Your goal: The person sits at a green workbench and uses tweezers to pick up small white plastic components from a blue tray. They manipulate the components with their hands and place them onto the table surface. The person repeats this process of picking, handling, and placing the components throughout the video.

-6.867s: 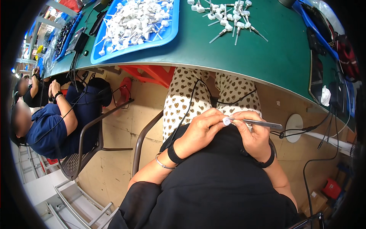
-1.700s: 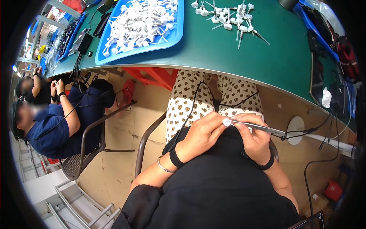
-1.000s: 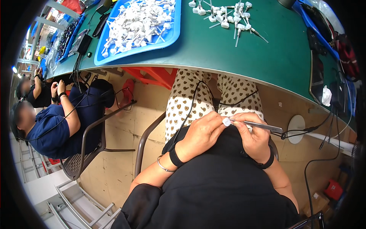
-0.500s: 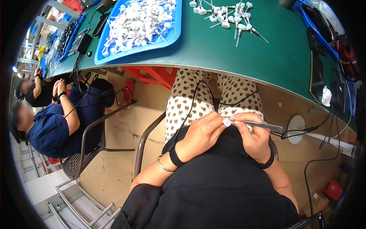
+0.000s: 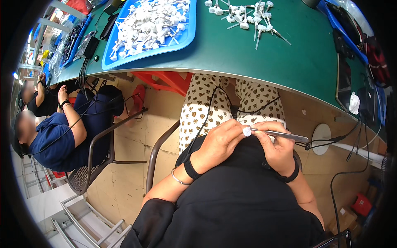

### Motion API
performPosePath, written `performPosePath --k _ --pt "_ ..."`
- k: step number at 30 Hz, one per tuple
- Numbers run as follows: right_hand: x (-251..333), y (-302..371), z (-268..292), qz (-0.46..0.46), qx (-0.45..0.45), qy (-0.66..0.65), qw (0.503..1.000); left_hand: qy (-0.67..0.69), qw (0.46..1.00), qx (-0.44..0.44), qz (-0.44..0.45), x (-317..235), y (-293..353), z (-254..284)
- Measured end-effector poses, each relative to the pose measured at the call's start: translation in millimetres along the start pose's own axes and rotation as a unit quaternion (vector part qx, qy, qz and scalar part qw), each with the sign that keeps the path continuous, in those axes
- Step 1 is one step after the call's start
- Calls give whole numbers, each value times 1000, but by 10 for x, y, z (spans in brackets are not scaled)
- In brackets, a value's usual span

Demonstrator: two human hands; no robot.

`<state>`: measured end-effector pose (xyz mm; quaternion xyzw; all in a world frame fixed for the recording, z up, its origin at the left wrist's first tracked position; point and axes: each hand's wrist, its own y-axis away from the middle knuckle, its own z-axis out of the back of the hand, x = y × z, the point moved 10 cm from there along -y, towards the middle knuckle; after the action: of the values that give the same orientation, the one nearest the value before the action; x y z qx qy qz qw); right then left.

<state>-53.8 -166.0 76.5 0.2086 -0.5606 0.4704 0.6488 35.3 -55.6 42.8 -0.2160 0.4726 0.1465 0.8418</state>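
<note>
I sit back from a green table (image 5: 289, 62) with both hands over my lap. My left hand (image 5: 219, 142) pinches a small white plastic part (image 5: 247, 132) between thumb and fingers. My right hand (image 5: 278, 144) grips metal tweezers (image 5: 281, 134), whose tip touches the white part. The hands are close together, almost touching. A black band and a thin bracelet sit on my left wrist, a black band on my right.
A blue tray (image 5: 182, 37) heaped with several white parts lies on the table's left. More loose white parts (image 5: 248, 16) lie at the middle top. A seated person in blue (image 5: 58, 140) works at my left. Cables (image 5: 343, 140) hang at right.
Almost nothing differs. My hands stay over my lap with the white part and tweezers; the person at left shifts a little.
</note>
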Motion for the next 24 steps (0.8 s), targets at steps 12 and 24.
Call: performPosePath --k 12,24 --pt "219 -44 -10 82 1 23 996 31 999 -16 1 13 -5 35" --pt "205 -66 -37 83 14 50 995 13 1000 -21 -5 -16 -16 32"
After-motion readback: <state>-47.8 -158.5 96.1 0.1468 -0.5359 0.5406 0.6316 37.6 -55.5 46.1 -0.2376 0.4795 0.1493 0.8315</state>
